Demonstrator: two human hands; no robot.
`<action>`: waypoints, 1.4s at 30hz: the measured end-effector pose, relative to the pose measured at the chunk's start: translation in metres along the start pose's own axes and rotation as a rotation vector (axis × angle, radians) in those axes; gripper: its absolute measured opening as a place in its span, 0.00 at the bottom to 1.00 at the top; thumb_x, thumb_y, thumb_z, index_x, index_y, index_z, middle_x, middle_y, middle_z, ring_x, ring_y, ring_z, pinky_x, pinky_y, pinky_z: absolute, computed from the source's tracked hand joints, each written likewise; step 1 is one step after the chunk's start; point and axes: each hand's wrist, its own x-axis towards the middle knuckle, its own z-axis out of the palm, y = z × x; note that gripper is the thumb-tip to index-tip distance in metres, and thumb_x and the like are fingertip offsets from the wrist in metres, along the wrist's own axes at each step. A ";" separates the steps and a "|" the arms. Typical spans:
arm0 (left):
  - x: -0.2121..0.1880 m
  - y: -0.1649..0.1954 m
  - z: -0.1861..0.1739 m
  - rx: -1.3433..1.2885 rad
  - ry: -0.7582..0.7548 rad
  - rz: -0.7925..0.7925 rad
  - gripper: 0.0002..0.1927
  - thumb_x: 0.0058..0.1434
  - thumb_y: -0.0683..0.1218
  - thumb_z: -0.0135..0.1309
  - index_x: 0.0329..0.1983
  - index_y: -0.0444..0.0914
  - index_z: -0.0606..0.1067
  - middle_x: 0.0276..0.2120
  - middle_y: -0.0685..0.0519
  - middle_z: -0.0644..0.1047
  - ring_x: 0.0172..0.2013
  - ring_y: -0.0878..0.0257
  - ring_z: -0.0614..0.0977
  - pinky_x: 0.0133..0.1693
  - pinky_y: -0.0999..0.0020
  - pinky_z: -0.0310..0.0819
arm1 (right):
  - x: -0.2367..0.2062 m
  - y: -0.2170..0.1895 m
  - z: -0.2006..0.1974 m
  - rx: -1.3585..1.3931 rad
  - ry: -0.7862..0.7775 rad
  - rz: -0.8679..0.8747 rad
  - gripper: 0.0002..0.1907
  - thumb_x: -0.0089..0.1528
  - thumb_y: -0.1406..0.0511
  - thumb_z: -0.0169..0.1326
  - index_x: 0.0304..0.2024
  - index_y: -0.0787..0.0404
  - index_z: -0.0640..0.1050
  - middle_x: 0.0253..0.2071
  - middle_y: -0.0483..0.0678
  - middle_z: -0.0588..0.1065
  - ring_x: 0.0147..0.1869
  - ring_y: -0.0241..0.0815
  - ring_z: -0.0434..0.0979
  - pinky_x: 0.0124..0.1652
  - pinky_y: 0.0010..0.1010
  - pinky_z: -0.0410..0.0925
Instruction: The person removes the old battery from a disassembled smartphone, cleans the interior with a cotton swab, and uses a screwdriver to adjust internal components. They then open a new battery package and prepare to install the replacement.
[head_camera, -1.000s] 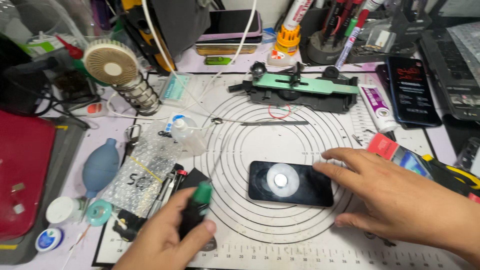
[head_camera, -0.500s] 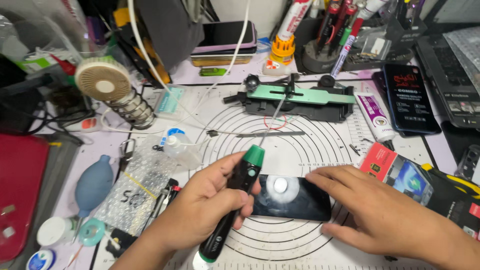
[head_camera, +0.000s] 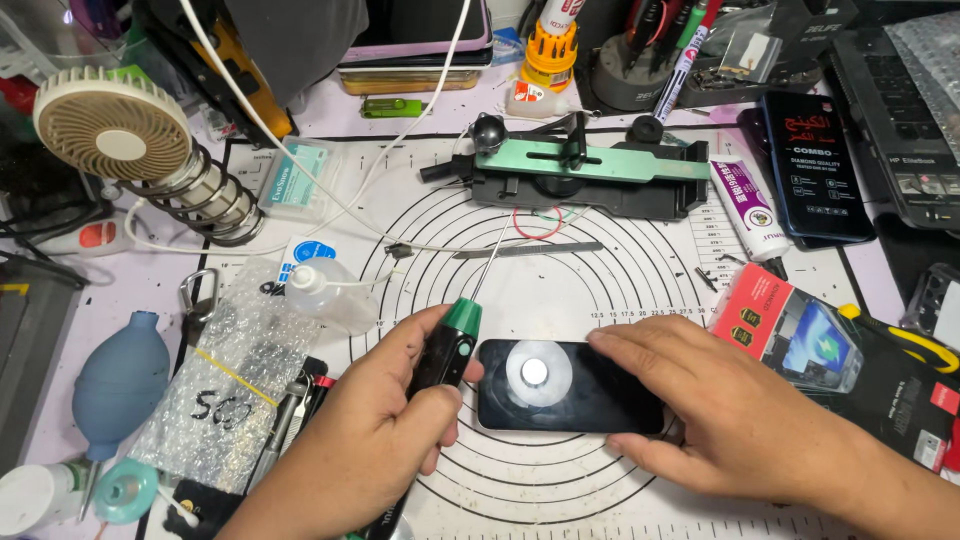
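Left hand (head_camera: 385, 440) grips the green-tipped electric screwdriver (head_camera: 440, 365) beside the smartphone (head_camera: 565, 400) lying mid-mat, pinned by the flat, open right hand (head_camera: 720, 410); bit should seat squarely before driving.

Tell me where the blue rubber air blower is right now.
In the head view, the blue air blower lies at the far left, beside the bubble-wrap bag and left of the left hand.

Black phone (head_camera: 570, 400) lies flat, screen up and reflecting a round lamp, lengthwise near the front edge of the white ringed mat (head_camera: 620, 290). Black electric screwdriver (head_camera: 440, 360), green collar, tilted, thin shaft pointing away toward mat's far edge.
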 end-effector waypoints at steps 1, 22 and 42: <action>-0.001 -0.001 0.000 0.058 0.019 -0.040 0.31 0.62 0.39 0.49 0.71 0.38 0.65 0.41 0.50 0.76 0.28 0.68 0.74 0.28 0.72 0.72 | 0.000 0.001 0.000 0.006 0.005 -0.003 0.40 0.54 0.56 0.66 0.63 0.69 0.69 0.57 0.58 0.74 0.59 0.55 0.74 0.55 0.39 0.69; -0.018 0.006 0.000 -0.207 -0.135 0.233 0.37 0.66 0.36 0.49 0.78 0.33 0.54 0.58 0.46 0.77 0.38 0.71 0.73 0.40 0.77 0.70 | -0.008 0.009 0.001 0.099 0.101 0.241 0.20 0.62 0.65 0.52 0.57 0.62 0.75 0.51 0.51 0.81 0.48 0.44 0.82 0.45 0.31 0.76; -0.020 0.013 -0.007 -0.238 -0.216 0.261 0.36 0.65 0.37 0.49 0.77 0.31 0.55 0.59 0.41 0.73 0.43 0.65 0.74 0.43 0.70 0.72 | -0.001 0.016 0.007 0.016 0.205 0.040 0.27 0.60 0.75 0.53 0.63 0.63 0.69 0.60 0.57 0.73 0.56 0.50 0.80 0.49 0.29 0.74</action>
